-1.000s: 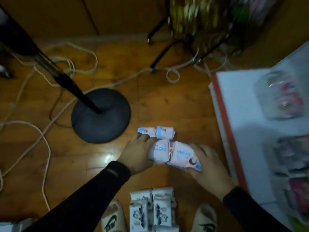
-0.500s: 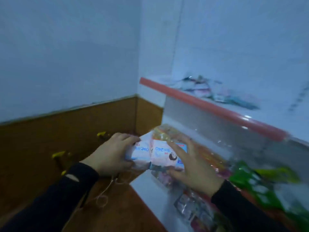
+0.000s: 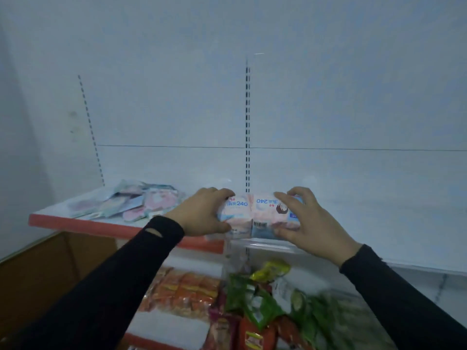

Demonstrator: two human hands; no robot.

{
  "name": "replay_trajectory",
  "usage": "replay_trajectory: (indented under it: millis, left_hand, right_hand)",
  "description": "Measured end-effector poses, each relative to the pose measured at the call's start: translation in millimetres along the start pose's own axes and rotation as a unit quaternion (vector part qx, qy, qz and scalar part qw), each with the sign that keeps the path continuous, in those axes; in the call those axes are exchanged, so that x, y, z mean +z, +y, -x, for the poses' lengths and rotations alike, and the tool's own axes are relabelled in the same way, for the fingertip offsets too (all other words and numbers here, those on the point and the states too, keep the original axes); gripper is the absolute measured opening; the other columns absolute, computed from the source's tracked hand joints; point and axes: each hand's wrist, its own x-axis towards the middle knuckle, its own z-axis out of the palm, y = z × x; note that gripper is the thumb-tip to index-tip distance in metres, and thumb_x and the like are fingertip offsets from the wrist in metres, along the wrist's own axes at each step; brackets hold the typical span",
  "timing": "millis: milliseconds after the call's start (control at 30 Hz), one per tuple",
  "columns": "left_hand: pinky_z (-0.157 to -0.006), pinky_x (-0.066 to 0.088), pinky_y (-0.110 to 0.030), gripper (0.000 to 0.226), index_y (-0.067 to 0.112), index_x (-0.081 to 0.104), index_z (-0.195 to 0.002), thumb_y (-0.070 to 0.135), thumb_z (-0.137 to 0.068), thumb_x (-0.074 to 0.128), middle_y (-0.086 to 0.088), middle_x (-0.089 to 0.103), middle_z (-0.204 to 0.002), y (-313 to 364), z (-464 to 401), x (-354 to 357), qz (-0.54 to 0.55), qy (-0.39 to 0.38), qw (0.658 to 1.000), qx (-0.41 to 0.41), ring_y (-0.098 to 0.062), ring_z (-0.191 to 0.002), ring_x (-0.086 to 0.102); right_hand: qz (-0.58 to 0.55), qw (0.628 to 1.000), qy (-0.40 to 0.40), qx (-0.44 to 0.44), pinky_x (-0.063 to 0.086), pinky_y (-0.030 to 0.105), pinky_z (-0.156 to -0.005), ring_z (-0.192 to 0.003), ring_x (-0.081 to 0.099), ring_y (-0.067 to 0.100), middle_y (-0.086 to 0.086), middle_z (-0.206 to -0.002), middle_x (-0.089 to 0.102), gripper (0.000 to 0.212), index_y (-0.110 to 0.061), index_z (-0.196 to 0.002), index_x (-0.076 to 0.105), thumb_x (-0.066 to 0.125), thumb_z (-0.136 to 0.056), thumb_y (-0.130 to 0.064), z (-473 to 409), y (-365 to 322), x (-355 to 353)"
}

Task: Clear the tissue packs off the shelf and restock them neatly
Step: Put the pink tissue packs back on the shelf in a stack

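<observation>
Head view: I've got two tissue packs [image 3: 259,217] pressed side by side between my hands, left hand [image 3: 202,213] clamping one end, right hand [image 3: 307,218] the other, over the shelf [image 3: 83,223] edge.

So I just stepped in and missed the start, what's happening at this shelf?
A person is restocking tissue packs. The left hand and right hand press two tissue packs together side by side at the front edge of the upper shelf. A loose pile of flat pastel packets lies on the shelf's left end, and snack bags fill the shelf below.
</observation>
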Motion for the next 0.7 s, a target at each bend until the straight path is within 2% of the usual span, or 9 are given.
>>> replay_trajectory:
  millis: [100, 200, 300, 400, 533, 700]
  left_hand:
    - [-0.095, 0.042, -0.034, 0.075, 0.022, 0.040, -0.136, 0.035, -0.071, 0.077, -0.003, 0.055, -0.124, 21.9, -68.1, 28.3, 0.061, -0.058, 0.996, -0.001, -0.022, -0.110, 0.053]
    - [-0.098, 0.040, -0.033, 0.073, 0.022, 0.044, -0.135, 0.030, -0.071, 0.078, -0.001, 0.053, -0.125, 28.3, -113.8, 57.4, 0.088, -0.089, 0.992, 0.001, -0.022, -0.114, 0.051]
    - [-0.107, 0.034, -0.041, 0.078, 0.028, 0.041, -0.139, 0.036, -0.068, 0.073, -0.003, 0.041, -0.136, 20.4, -133.5, 77.9, 0.095, -0.094, 0.991, -0.002, -0.025, -0.127, 0.038]
    - [-0.112, 0.030, -0.040, 0.090, 0.031, 0.036, -0.143, 0.044, -0.060, 0.071, -0.004, 0.023, -0.149, 8.2, -136.1, 83.6, 0.118, -0.088, 0.989, -0.024, -0.024, -0.136, 0.028]
    - [-0.098, 0.037, -0.021, 0.083, 0.025, 0.032, -0.144, 0.027, -0.074, 0.076, 0.001, 0.032, -0.138, 2.1, -131.5, 85.3, 0.137, -0.098, 0.985, -0.025, -0.015, -0.117, 0.043]
    - [-0.093, 0.039, -0.023, 0.081, 0.027, 0.029, -0.145, 0.029, -0.077, 0.072, 0.003, 0.036, -0.134, 3.3, -128.3, 84.2, 0.125, -0.081, 0.987, -0.052, -0.013, -0.108, 0.046]
  right_hand:
    - [-0.006, 0.999, -0.009, 0.042, 0.044, 0.027, -0.091, -0.115, 0.051, 0.015, -0.010, -0.139, 0.025, 0.074, -0.035, -0.144, 0.032, 0.066, -0.081, -0.051, -10.8, 56.9, -8.9]
    - [-0.023, 0.997, -0.032, 0.072, 0.036, 0.019, -0.095, -0.122, 0.047, 0.013, -0.006, -0.147, 0.023, 0.070, -0.032, -0.145, 0.033, 0.066, -0.084, -0.046, -20.0, 97.2, 2.4]
    - [-0.027, 0.992, -0.089, 0.085, 0.035, 0.022, -0.102, -0.131, 0.039, 0.017, -0.004, -0.156, 0.011, 0.075, -0.030, -0.149, 0.025, 0.064, -0.086, -0.044, -22.9, 119.9, 16.2]
    - [-0.009, 0.992, -0.100, 0.081, 0.042, 0.028, -0.099, -0.128, 0.043, 0.020, -0.005, -0.155, 0.005, 0.081, -0.033, -0.149, 0.022, 0.067, -0.082, -0.044, -27.2, 131.1, 18.1]
    - [-0.013, 0.992, -0.099, 0.083, 0.046, 0.030, -0.095, -0.120, 0.049, 0.019, -0.003, -0.150, 0.014, 0.084, -0.031, -0.148, 0.023, 0.070, -0.079, -0.042, -38.7, 134.9, 22.0]
    - [-0.011, 0.992, -0.093, 0.087, 0.047, 0.029, -0.091, -0.118, 0.051, 0.020, 0.000, -0.151, 0.016, 0.082, -0.031, -0.143, 0.030, 0.073, -0.074, -0.044, -49.0, 133.5, 27.5]
